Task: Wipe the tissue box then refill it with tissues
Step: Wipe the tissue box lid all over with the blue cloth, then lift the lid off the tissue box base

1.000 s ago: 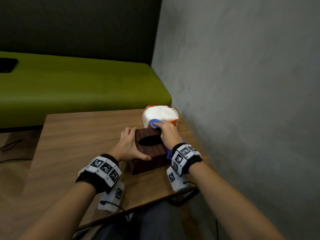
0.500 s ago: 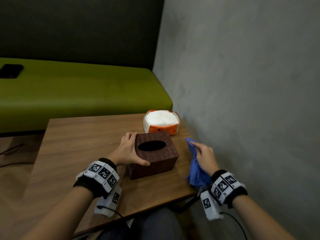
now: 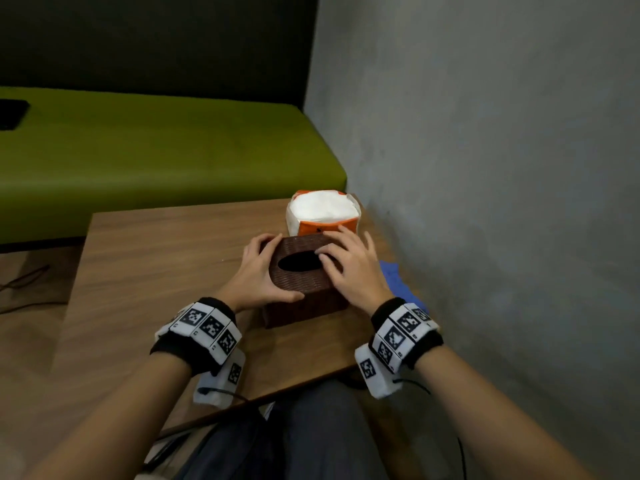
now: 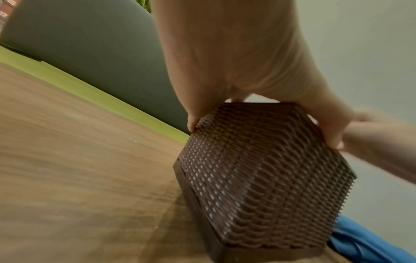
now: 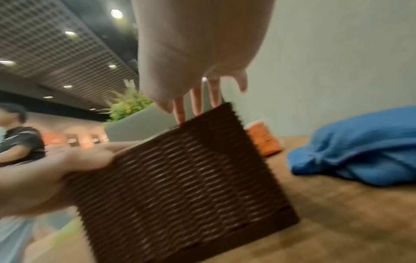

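Brown woven box (image 3: 304,289) standing on the wooden counter (image 3: 156,271), near its right edge, oval slot facing up. Left hand (image 3: 258,277) gripping the box's left side, fingers curled over the far top edge, thumb along the near top edge. Right hand (image 3: 353,271) resting on the box's top right, fingers spread and nearly straight, gripping nothing. Just behind the box, touching or nearly so, an orange pack (image 3: 325,213) of white tissues, top open; a small dark mark on its front, too small to read. Blue cloth (image 3: 398,285) lying crumpled on the counter to the right of the box, next to the grey wall (image 3: 485,168). Square black-and-white marker tags on both wristbands (image 3: 207,327).

From the head only: green bench (image 3: 156,161) beyond the counter, the box's slot. From the left wrist only: the box's darker base rim (image 4: 195,204), seen low. From the right wrist only: grid ceiling with lights (image 5: 56,44), a green plant (image 5: 128,105), a seated person (image 5: 20,138) at far left.
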`<action>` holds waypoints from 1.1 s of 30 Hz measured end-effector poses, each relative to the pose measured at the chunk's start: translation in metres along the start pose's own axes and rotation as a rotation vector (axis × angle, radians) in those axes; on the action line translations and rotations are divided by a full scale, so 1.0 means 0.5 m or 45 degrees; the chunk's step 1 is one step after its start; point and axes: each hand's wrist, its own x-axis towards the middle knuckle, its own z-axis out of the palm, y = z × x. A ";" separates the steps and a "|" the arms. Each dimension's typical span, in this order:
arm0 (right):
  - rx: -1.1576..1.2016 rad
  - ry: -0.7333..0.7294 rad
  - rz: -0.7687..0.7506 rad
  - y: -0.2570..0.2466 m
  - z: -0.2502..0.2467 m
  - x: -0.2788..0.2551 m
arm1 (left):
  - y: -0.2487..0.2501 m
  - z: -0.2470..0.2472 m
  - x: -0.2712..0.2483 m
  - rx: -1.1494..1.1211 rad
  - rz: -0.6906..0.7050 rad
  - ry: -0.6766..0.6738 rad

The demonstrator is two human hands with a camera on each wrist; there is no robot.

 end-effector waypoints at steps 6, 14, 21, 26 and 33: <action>0.077 -0.524 -0.118 -0.029 -0.007 -0.012 | -0.039 0.002 -0.030 -0.351 -0.071 0.045; 0.087 -0.508 -0.104 0.007 -0.015 -0.021 | -0.072 0.022 -0.021 0.009 -0.120 -0.244; 0.101 -0.444 -0.118 0.009 -0.012 -0.033 | -0.062 0.047 -0.019 0.203 -0.147 -0.236; 0.093 -0.417 -0.119 0.008 -0.027 -0.026 | -0.086 0.048 -0.013 0.246 -0.143 -0.241; 0.268 -0.300 -0.080 0.028 -0.070 -0.019 | -0.074 0.033 -0.010 0.347 -0.146 -0.281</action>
